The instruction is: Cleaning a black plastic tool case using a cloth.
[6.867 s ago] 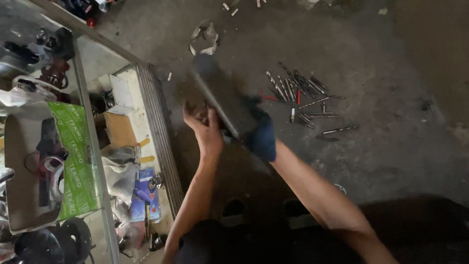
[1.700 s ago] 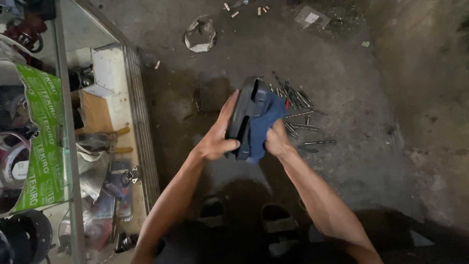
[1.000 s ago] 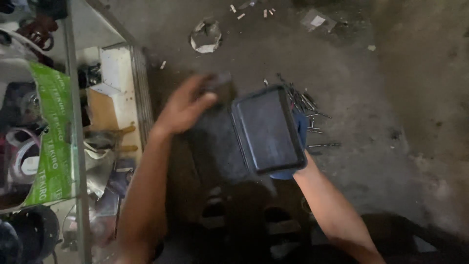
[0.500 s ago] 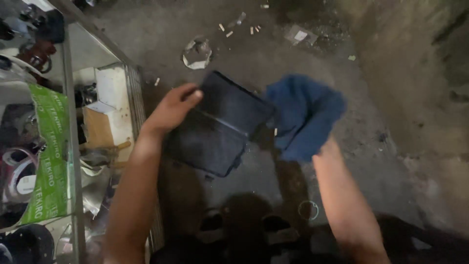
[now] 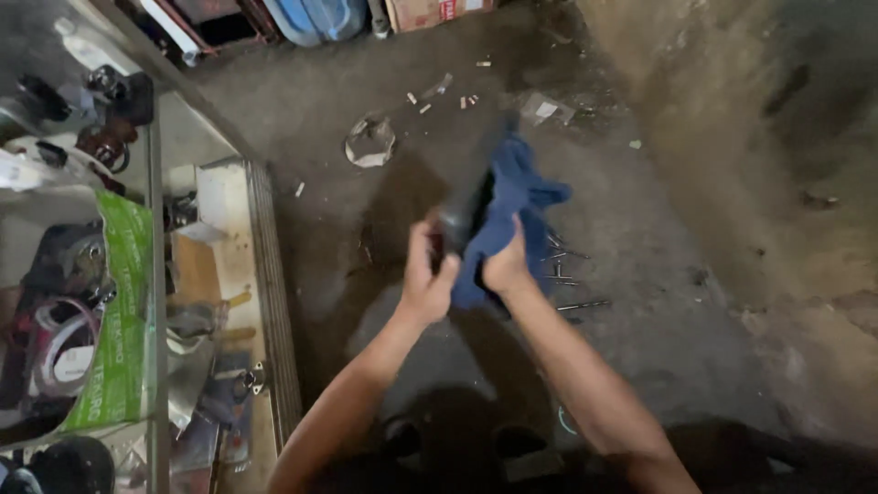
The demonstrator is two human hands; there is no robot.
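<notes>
A dark, flat rectangular metal tray (image 5: 468,197) is held edge-on above the dirty concrete floor (image 5: 695,274), roughly at the centre of the view. A crumpled blue cloth (image 5: 508,206) is pressed against its right face. The left hand (image 5: 426,274) grips the tray's lower end with fingers curled around it. The right hand (image 5: 506,265) is closed on the cloth, pushing it to the tray. Scattered metal bolts (image 5: 567,274) lie on the floor just right of the hands. A glass display cabinet (image 5: 151,302) holding a green packet (image 5: 114,348) stands at the left.

The blue cloth (image 5: 508,215) hides most of the blurred dark tray (image 5: 462,206).
</notes>
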